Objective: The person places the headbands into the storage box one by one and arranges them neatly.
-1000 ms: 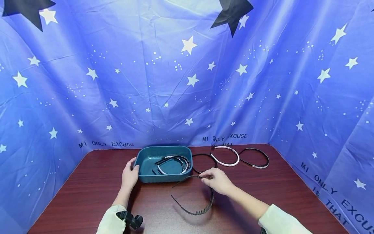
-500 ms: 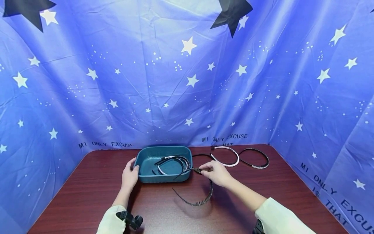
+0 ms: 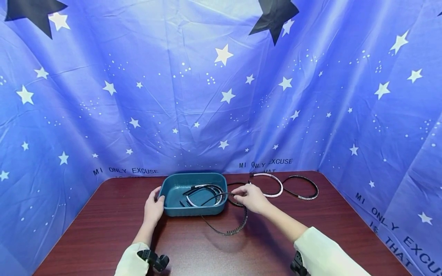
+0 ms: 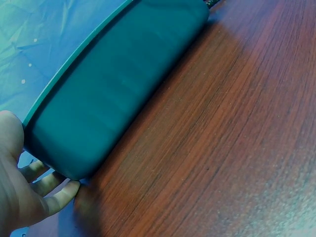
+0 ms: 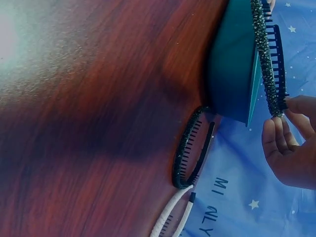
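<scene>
My right hand (image 3: 251, 197) pinches a black glittery headband (image 5: 265, 59) with comb teeth between thumb and fingertips. It hangs at the right front of a teal plastic basin (image 3: 193, 211); one end reaches over the rim, and the other curves down in front of the wall. My left hand (image 3: 153, 207) holds the basin's left end, thumb at the rim and fingers round the outer corner, as the left wrist view (image 4: 22, 192) shows. Inside the basin, toward its right side, lie several black and white headbands (image 3: 219, 193).
On the table (image 3: 269, 245), right of the basin, lies a black toothed headband (image 5: 180, 153), partly behind my right hand in the head view. Beyond it are a whitish-pink headband (image 3: 281, 187) and a black one with a silvery section (image 3: 313, 196). A starry blue cloth (image 3: 193, 96) hangs behind.
My right hand has moved up and left with the black headband, whose end now lies over the basin's rim. The left hand and basin have stayed in place.
</scene>
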The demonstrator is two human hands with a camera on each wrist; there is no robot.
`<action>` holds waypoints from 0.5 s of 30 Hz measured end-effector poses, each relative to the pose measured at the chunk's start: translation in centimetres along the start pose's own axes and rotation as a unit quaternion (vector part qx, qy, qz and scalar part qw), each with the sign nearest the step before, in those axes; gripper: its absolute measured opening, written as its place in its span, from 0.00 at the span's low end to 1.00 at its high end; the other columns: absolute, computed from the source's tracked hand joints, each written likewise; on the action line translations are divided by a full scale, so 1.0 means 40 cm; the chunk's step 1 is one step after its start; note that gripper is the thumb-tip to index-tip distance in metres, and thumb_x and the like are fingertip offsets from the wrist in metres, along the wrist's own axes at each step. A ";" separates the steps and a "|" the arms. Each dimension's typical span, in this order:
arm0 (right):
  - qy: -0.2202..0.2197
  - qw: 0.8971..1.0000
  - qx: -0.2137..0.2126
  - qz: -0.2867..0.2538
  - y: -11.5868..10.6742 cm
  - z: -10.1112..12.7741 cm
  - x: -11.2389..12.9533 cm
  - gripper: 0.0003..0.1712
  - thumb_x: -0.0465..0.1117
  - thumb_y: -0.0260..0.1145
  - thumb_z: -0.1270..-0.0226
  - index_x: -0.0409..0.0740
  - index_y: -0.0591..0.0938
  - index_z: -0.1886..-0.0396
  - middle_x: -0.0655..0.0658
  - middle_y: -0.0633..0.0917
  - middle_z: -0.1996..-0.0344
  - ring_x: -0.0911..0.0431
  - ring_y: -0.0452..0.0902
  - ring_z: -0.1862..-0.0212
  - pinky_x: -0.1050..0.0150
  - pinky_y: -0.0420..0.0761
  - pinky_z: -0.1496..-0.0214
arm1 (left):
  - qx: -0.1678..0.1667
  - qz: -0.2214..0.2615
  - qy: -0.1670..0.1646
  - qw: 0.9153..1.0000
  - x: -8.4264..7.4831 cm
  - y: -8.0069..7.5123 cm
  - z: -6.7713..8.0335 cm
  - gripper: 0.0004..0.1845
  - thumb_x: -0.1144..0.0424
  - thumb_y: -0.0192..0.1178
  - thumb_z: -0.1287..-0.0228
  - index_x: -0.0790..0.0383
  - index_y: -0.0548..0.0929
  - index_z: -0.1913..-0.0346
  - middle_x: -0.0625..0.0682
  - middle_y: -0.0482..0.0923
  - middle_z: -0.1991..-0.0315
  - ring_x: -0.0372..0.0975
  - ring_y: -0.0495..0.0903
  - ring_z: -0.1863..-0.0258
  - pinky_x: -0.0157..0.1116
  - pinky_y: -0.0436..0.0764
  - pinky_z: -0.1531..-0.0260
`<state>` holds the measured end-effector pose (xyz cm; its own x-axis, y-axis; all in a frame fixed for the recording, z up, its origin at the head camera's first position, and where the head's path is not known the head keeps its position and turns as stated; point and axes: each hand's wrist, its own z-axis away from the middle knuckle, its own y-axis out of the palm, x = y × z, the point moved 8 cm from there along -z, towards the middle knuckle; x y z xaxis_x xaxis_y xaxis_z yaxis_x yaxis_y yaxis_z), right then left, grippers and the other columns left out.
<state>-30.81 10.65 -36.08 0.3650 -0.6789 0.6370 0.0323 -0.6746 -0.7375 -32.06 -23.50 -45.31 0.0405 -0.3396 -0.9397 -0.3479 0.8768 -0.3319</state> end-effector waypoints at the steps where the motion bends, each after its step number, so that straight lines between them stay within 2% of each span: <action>1: 0.002 1.000 0.001 0.001 0.002 -0.002 0.002 0.09 0.37 0.67 0.44 0.46 0.87 0.62 0.48 0.84 0.66 0.62 0.76 0.66 0.67 0.75 0.64 | 0.000 -0.001 0.000 1.000 0.000 0.000 0.000 0.24 0.68 0.44 0.31 0.63 0.63 0.33 0.68 0.64 0.36 0.56 0.64 0.37 0.54 0.63 0.37; 9: 0.017 1.000 -0.005 -0.005 0.007 -0.024 0.010 0.10 0.37 0.67 0.44 0.46 0.87 0.62 0.48 0.84 0.65 0.60 0.77 0.64 0.65 0.76 0.61 | -0.004 -0.001 0.002 1.000 0.000 0.000 -0.001 0.24 0.67 0.44 0.32 0.64 0.63 0.33 0.68 0.64 0.36 0.57 0.64 0.37 0.54 0.63 0.37; 15: 0.010 1.000 -0.012 0.003 0.005 -0.042 0.014 0.10 0.37 0.67 0.44 0.45 0.87 0.62 0.47 0.84 0.64 0.59 0.76 0.64 0.65 0.75 0.61 | -0.005 0.003 0.001 1.000 0.000 -0.001 -0.003 0.24 0.67 0.44 0.32 0.63 0.64 0.34 0.68 0.65 0.37 0.56 0.65 0.38 0.53 0.64 0.38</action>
<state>-32.16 9.65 -35.49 0.3466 -0.6890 0.6365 0.0072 -0.6766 -0.7363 -32.15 -23.56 -45.29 0.0364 -0.3355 -0.9413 -0.3573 0.8753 -0.3258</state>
